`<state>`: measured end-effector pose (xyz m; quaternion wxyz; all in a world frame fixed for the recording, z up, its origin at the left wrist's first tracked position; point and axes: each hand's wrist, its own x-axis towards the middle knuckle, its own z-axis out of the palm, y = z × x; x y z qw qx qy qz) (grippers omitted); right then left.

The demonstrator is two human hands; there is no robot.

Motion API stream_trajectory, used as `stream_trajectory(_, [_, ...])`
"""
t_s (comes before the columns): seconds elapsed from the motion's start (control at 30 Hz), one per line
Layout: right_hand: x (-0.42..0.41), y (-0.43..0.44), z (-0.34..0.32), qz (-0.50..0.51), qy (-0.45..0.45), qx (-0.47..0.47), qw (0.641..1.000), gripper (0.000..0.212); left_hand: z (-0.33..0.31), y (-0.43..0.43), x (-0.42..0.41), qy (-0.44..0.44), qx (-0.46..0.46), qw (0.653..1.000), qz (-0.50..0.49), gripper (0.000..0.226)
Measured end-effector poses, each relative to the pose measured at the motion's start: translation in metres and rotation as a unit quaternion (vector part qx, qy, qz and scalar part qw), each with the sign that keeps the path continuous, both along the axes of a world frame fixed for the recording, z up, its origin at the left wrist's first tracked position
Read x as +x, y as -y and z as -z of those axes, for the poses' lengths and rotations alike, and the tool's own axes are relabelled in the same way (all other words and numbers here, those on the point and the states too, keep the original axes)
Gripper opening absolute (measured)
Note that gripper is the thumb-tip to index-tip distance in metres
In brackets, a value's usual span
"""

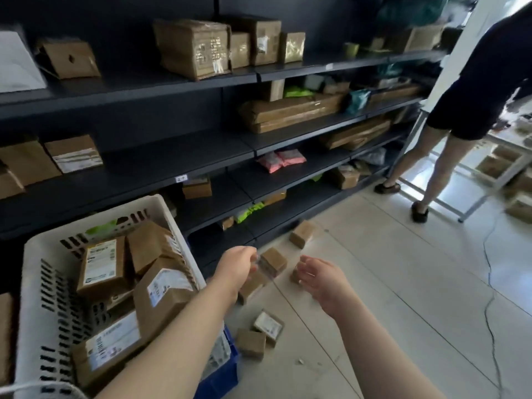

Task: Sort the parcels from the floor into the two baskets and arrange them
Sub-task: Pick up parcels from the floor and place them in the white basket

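Parcels (275, 260), small brown ones, lie scattered on the pale floor (388, 283) at the foot of the dark shelving (172, 156). A loose cluster sits right under the hands, two more lie nearer by the blue basket (223, 375), and one is farther off to the right. The white basket (31, 283) at near left sits over the blue one and already holds a tumble of bigger brown parcels.

The left hand (239, 263) reaches out over the cluster with its fingers bunched at something blurred and glassy. Whether it truly grips anything, I cannot tell. The right hand (319, 280) hovers just beside it, fingers loosely curled, holding nothing.

This looks like the pick-up step, with plenty left on the floor. The best play is to take one parcel per hand, closing on the short sides so these little boxes don't squirt free. Read the label or size before choosing a basket. Set each one flat against the others rather than dropping it on the heap, since that white basket is already untidy and needs squaring up.
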<state>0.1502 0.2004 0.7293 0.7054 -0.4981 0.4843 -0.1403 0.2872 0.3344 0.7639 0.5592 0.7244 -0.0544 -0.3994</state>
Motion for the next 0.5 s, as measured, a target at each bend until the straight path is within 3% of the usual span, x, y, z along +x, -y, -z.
stream_trajectory(0.2, [-0.037,0.073,0.012,0.003,-0.005,0.012,1.000,0.018,0.017,0.084,-0.030,-0.005,0.015,1.000,0.001,0.018])
stream_trajectory(0.5, [-0.054,0.196,0.069,-0.070,-0.069,0.049,0.994,0.016,0.091,0.194,-0.051,-0.028,0.078,0.994,-0.077,0.018])
